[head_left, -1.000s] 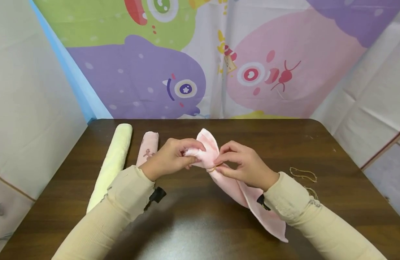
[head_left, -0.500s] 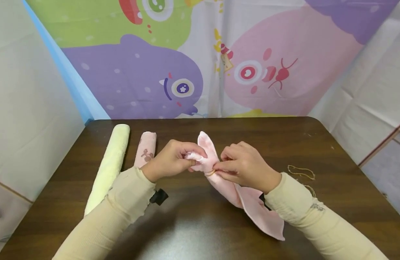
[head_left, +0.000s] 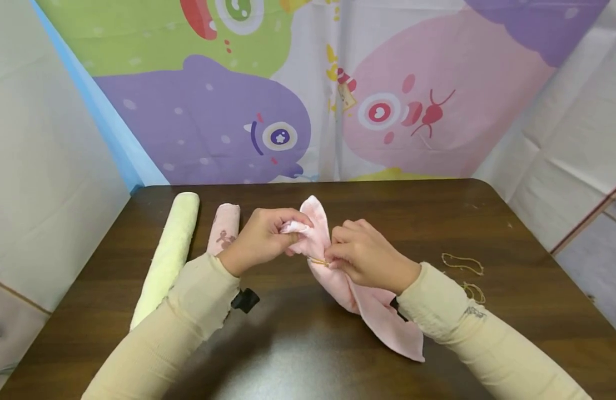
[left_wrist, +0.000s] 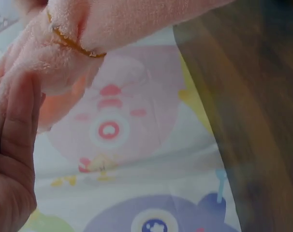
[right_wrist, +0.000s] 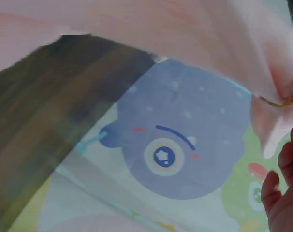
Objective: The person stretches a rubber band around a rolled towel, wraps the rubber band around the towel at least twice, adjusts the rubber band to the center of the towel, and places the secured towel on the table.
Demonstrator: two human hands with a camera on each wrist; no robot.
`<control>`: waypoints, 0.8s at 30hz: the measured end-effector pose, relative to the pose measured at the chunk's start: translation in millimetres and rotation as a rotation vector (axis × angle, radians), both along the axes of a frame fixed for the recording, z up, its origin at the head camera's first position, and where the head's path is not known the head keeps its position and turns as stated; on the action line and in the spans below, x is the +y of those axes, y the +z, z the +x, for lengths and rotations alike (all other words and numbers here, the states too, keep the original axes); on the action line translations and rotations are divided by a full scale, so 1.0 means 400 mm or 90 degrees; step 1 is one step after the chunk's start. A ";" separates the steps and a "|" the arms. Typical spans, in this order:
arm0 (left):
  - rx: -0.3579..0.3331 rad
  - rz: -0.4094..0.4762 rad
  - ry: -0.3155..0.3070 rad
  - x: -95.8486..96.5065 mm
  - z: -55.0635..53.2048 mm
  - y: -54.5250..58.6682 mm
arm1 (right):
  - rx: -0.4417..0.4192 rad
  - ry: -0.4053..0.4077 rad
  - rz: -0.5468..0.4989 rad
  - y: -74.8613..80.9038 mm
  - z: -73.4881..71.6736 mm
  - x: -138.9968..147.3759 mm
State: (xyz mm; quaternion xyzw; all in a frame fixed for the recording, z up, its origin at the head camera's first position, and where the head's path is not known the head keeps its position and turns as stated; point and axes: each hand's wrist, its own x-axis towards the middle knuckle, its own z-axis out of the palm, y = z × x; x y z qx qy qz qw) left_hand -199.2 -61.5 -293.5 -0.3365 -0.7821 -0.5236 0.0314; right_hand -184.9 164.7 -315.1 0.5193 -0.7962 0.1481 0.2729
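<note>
A pink towel [head_left: 338, 286], its middle gathered by a thin yellow-brown rubber band [head_left: 318, 261], hangs over the table between the hands. My left hand [head_left: 262, 236] grips the bunched end above the band, and one corner stands up past the fingers. With thumb and fingertips, my right hand [head_left: 368, 250] pinches at the band on the towel's right side. In the left wrist view the rubber band [left_wrist: 71, 43] wraps tightly across the terry cloth. Below it, the long loose end of the towel spreads toward the table's front right.
A rolled pale yellow towel [head_left: 169, 250] and a smaller rolled pink towel [head_left: 225, 225] with a brown print lie on the left of the dark wooden table [head_left: 288, 344]. Two loose bands [head_left: 462, 264] lie on the right. A cartoon-printed cloth [head_left: 203, 122] hangs behind.
Both hands and the towel have shifted slightly left. The right fingers have drawn in closer over the band, and the loose towel end has swung left.
</note>
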 end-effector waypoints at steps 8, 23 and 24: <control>-0.067 -0.023 0.087 -0.054 -0.026 0.019 | -0.029 0.037 -0.016 -0.057 0.007 0.051; 0.125 -0.158 0.087 -0.031 0.008 -0.004 | -0.568 -0.104 -0.220 -0.042 0.004 0.085; 0.174 -0.163 0.089 -0.033 0.006 -0.009 | -0.588 -0.109 -0.229 -0.040 0.001 0.085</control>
